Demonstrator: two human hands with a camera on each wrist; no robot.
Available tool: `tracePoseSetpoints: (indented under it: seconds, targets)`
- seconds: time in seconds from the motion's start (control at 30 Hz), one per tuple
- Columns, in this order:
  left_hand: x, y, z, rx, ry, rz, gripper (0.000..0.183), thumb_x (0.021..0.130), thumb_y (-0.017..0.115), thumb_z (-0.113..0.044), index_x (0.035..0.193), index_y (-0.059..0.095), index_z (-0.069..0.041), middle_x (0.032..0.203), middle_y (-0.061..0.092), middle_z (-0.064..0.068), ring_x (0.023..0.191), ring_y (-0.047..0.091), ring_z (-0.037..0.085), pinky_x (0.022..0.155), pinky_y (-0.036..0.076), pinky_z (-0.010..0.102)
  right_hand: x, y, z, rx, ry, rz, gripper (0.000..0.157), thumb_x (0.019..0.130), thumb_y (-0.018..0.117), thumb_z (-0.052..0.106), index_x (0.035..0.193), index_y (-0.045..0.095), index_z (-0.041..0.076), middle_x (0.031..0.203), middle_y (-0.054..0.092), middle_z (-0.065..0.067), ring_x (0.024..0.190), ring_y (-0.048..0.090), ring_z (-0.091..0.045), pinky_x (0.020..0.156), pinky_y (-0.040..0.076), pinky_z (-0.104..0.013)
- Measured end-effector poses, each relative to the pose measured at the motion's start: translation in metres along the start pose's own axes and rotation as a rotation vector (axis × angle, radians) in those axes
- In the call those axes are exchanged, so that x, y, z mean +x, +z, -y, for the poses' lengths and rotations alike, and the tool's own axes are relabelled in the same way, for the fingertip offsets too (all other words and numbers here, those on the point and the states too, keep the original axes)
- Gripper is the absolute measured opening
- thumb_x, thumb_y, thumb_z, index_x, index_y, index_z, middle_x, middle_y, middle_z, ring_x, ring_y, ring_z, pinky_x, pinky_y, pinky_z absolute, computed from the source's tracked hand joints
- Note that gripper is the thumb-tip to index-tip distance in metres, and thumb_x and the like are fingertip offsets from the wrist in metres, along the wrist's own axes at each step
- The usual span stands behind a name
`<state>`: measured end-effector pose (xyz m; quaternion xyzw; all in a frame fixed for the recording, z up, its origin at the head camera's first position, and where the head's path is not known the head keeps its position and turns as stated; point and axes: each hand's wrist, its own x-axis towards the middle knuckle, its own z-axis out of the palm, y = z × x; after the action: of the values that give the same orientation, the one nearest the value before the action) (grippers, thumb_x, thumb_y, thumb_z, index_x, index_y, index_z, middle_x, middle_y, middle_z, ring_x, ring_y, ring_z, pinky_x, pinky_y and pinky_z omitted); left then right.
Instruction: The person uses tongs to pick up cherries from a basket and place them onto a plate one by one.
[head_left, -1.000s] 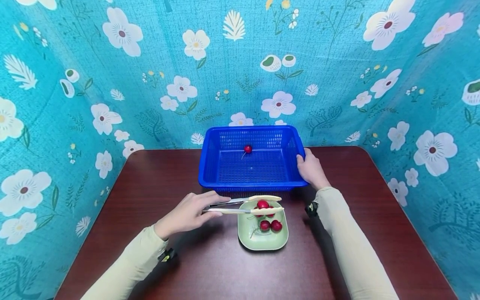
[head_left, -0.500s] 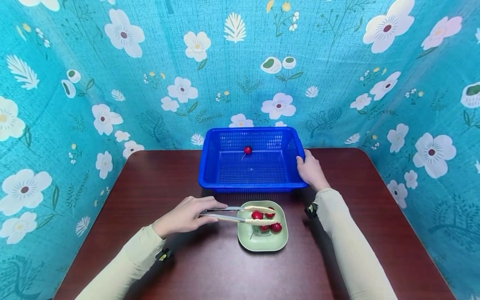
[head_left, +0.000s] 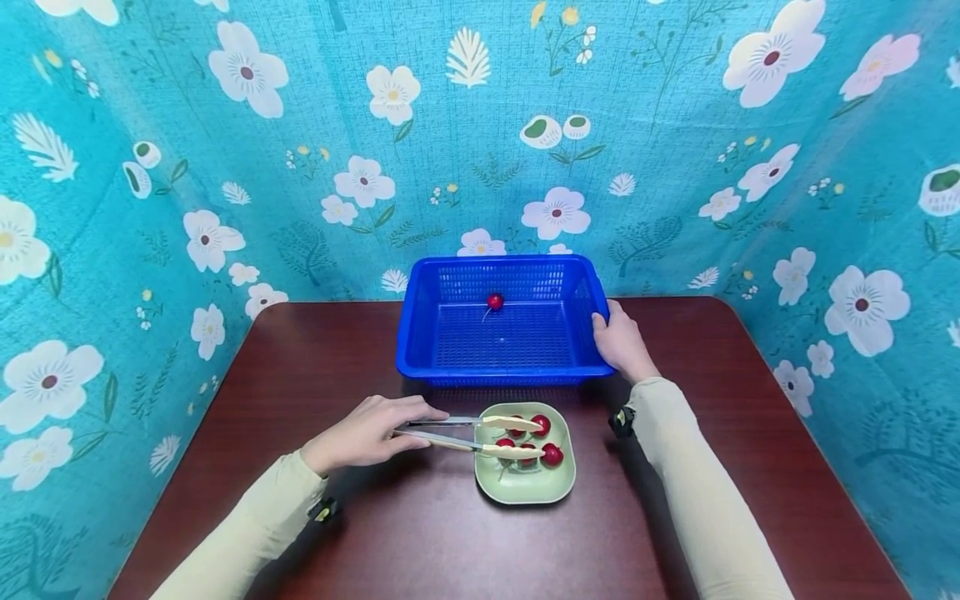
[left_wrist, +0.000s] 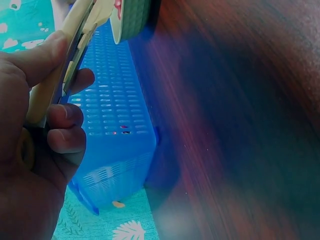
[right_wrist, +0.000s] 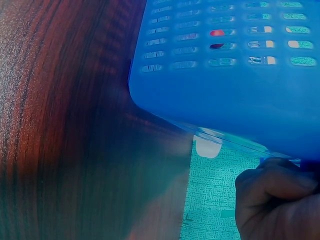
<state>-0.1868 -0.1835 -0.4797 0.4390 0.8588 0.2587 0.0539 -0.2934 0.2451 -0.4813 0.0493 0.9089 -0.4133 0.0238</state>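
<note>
My left hand (head_left: 371, 432) holds a pair of tongs (head_left: 512, 452) with silver arms and cream tips. The tong tips are spread apart over a pale green square plate (head_left: 525, 487). Several dark red cherries, one a cherry (head_left: 552, 454) at the right, lie on it; the tong arms partly cover some. In the left wrist view, thumb and fingers wrap around the tongs (left_wrist: 75, 47). My right hand (head_left: 625, 342) grips the right rim of a blue plastic basket (head_left: 502, 372), thumb on top. In the right wrist view, the right hand (right_wrist: 280, 200) is bent at the basket's edge.
One cherry (head_left: 495, 302) with a stem lies in the basket, near its back wall. The basket stands behind the plate on a dark brown table (head_left: 337, 350). A teal flowered cloth (head_left: 480, 150) surrounds the table at the back and sides.
The tongs have come down and slightly toward me and left over the plate. The cherry between their tips has shifted left and now lies partly under the near arm. The right hand stays put.
</note>
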Motion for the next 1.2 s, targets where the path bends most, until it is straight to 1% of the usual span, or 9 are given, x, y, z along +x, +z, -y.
tracePoseSetpoints:
  seconds: [0.27, 0.37, 0.47, 0.6, 0.77, 0.9, 1.0, 1.07, 1.2]
  targets:
    - [0.001, -0.001, -0.001, -0.004, 0.006, 0.005, 0.041, 0.099, 0.071, -0.036, 0.139, 0.065, -0.025, 0.098, 0.064, -0.016, 0.067, 0.049, -0.002, 0.058, 0.043, 0.018, 0.0, 0.0, -0.001, -0.002, 0.001, 0.0, 0.056, 0.113, 0.034, 0.026, 0.161, 0.023, -0.002, 0.153, 0.045, -0.033, 0.134, 0.052, -0.052, 0.11, 0.041, -0.066]
    - [0.001, -0.002, -0.002, -0.015, -0.005, 0.016, 0.045, 0.098, 0.071, -0.04, 0.14, 0.064, -0.026, 0.096, 0.062, -0.016, 0.065, 0.046, -0.002, 0.057, 0.042, 0.018, 0.0, 0.0, -0.001, -0.005, -0.002, -0.004, 0.056, 0.113, 0.034, 0.026, 0.16, 0.024, -0.002, 0.152, 0.045, -0.033, 0.133, 0.053, -0.052, 0.109, 0.041, -0.066]
    - [0.002, -0.003, -0.004, -0.034, -0.025, 0.037, 0.047, 0.098, 0.071, -0.041, 0.142, 0.062, -0.028, 0.097, 0.062, -0.014, 0.064, 0.046, -0.001, 0.057, 0.041, 0.018, -0.001, 0.0, -0.001, -0.006, -0.005, -0.003, 0.056, 0.113, 0.034, 0.026, 0.16, 0.024, -0.002, 0.152, 0.046, -0.033, 0.133, 0.054, -0.052, 0.109, 0.042, -0.066]
    - [0.003, -0.004, -0.006, -0.044, -0.028, 0.051, 0.05, 0.098, 0.071, -0.042, 0.145, 0.059, -0.03, 0.099, 0.062, -0.012, 0.064, 0.045, -0.001, 0.057, 0.041, 0.017, 0.0, 0.0, 0.0, -0.002, -0.001, -0.001, 0.056, 0.113, 0.034, 0.026, 0.16, 0.023, -0.002, 0.153, 0.045, -0.033, 0.133, 0.053, -0.052, 0.11, 0.041, -0.066]
    - [0.005, -0.009, -0.009, -0.068, -0.024, 0.027, 0.057, 0.097, 0.072, -0.043, 0.149, 0.055, -0.029, 0.108, 0.062, -0.015, 0.068, 0.047, 0.0, 0.059, 0.043, 0.019, -0.001, 0.0, -0.001, -0.009, -0.007, -0.007, 0.056, 0.113, 0.035, 0.025, 0.16, 0.024, -0.003, 0.152, 0.045, -0.034, 0.134, 0.053, -0.052, 0.11, 0.041, -0.066]
    - [0.006, -0.014, -0.012, -0.105, -0.016, 0.005, 0.06, 0.096, 0.073, -0.042, 0.151, 0.053, -0.028, 0.12, 0.064, -0.012, 0.074, 0.05, 0.002, 0.062, 0.046, 0.02, 0.0, 0.001, -0.002, -0.021, -0.022, -0.017, 0.055, 0.112, 0.035, 0.025, 0.159, 0.028, -0.003, 0.151, 0.047, -0.034, 0.133, 0.053, -0.051, 0.11, 0.042, -0.064]
    - [0.007, -0.018, -0.015, -0.109, -0.015, -0.02, 0.063, 0.096, 0.074, -0.042, 0.152, 0.052, -0.027, 0.126, 0.064, -0.01, 0.075, 0.05, 0.002, 0.061, 0.047, 0.021, 0.001, 0.002, -0.002, -0.016, -0.024, -0.018, 0.055, 0.112, 0.035, 0.026, 0.159, 0.028, -0.003, 0.15, 0.048, -0.033, 0.133, 0.053, -0.051, 0.11, 0.042, -0.064]
    - [0.009, -0.021, -0.017, -0.101, -0.02, -0.047, 0.064, 0.095, 0.076, -0.039, 0.153, 0.051, -0.028, 0.13, 0.064, -0.009, 0.075, 0.05, 0.003, 0.061, 0.046, 0.021, 0.002, 0.002, -0.003, -0.012, -0.023, -0.02, 0.055, 0.112, 0.035, 0.027, 0.158, 0.029, -0.003, 0.15, 0.048, -0.033, 0.133, 0.054, -0.051, 0.11, 0.042, -0.064]
    - [0.012, -0.026, -0.018, -0.075, -0.05, -0.128, 0.069, 0.092, 0.08, -0.033, 0.153, 0.049, -0.03, 0.125, 0.063, -0.008, 0.076, 0.05, 0.004, 0.06, 0.045, 0.023, 0.002, 0.003, -0.003, -0.013, -0.021, -0.028, 0.054, 0.112, 0.035, 0.027, 0.158, 0.03, -0.002, 0.149, 0.049, -0.033, 0.132, 0.054, -0.051, 0.109, 0.043, -0.064]
